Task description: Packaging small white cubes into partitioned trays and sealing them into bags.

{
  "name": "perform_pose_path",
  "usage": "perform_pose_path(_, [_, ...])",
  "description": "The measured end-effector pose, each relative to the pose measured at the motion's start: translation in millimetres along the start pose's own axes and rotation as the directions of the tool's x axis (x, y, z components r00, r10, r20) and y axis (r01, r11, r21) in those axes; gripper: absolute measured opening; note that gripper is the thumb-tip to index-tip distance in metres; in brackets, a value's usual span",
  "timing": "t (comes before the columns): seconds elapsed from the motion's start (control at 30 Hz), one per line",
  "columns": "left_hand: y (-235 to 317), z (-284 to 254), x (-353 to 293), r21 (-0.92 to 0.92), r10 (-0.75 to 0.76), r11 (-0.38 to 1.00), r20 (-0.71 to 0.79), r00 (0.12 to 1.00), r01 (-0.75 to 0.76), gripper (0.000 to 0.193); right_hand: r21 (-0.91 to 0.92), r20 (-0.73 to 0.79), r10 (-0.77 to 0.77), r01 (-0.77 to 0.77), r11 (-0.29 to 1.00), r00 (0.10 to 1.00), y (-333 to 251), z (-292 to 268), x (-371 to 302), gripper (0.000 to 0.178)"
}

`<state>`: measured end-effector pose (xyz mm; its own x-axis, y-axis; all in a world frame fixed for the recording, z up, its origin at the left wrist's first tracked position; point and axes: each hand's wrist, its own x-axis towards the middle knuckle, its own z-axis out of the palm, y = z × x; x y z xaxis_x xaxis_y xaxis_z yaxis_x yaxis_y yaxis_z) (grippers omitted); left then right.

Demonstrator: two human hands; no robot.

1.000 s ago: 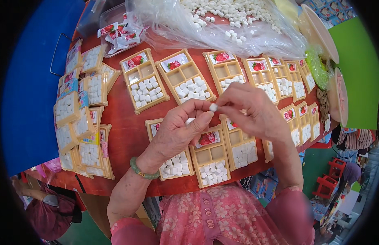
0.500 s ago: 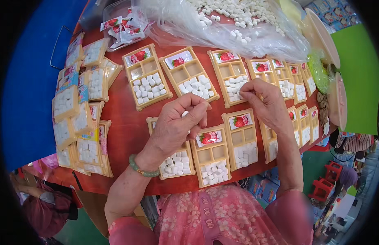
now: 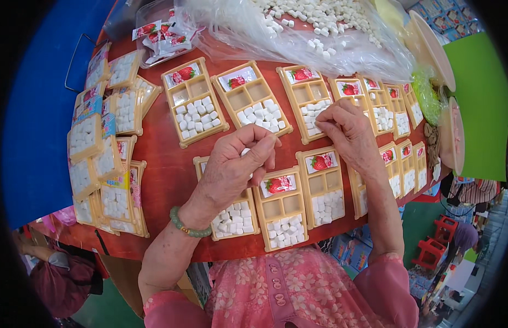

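Marshmallows (image 3: 246,152), likely light, soft and easily dented, suit a gentle side pinch; some sit within the left hand (image 3: 237,167), fingers curled round them, while above a tan tray (image 3: 302,94) the right hand (image 3: 347,131) has fingertips together, contents hidden.

Bright, even light, glare on the clear plastic sheet (image 3: 237,38), fisheye-bent edges fading into black corners

Trays (image 3: 272,208) lie in two rows across the table (image 3: 166,186), most with a sachet (image 3: 277,185) at the far end and marshmallows (image 3: 287,232) at the near end. Stacked packs (image 3: 84,136) lie left of both rows. Behind the far row, a tub (image 3: 165,60) holding sachets (image 3: 165,41) sits left of a plastic sheet (image 3: 237,35) with loose marshmallows (image 3: 326,54) on or under it.
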<state>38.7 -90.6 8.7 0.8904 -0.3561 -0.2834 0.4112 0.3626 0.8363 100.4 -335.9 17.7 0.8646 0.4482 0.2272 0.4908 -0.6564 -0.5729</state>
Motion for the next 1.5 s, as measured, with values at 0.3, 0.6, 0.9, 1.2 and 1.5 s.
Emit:
perform_pose_path(0.3, [-1, 0, 0, 0.005, -0.011, 1.000, -0.010, 1.000, 0.011, 0.022, -0.125, 0.004, -0.038, 0.039, 0.991, 0.999, -2, -2, -1, 0.008])
perform_pose_path(0.6, [-1, -2, 0, 0.010, -0.012, 1.000, -0.008, 1.000, 0.012, 0.022, -0.338, 0.061, -0.119, 0.133, 0.932, 0.991, -15, -9, -7, 0.009])
perform_pose_path(0.9, [1, -1, 0, 0.012, -0.011, 1.000, -0.014, 1.000, 0.011, 0.022, -0.486, 0.231, 0.008, 0.108, 0.867, 0.973, -24, -7, -23, 0.044])
perform_pose_path(1.2, [0, 0, 1, 0.030, -0.004, 1.000, -0.007, 1.000, 0.004, 0.021, -0.527, 0.353, 0.149, 0.065, 0.847, 0.924, -27, -1, -33, 0.085])
perform_pose_path(1.5, [-1, 2, 0, 0.051, -0.009, 0.999, -0.020, 1.000, 0.010, 0.020, -0.475, 0.292, 0.158, -0.001, 0.880, 0.943, -24, 7, -27, 0.091])
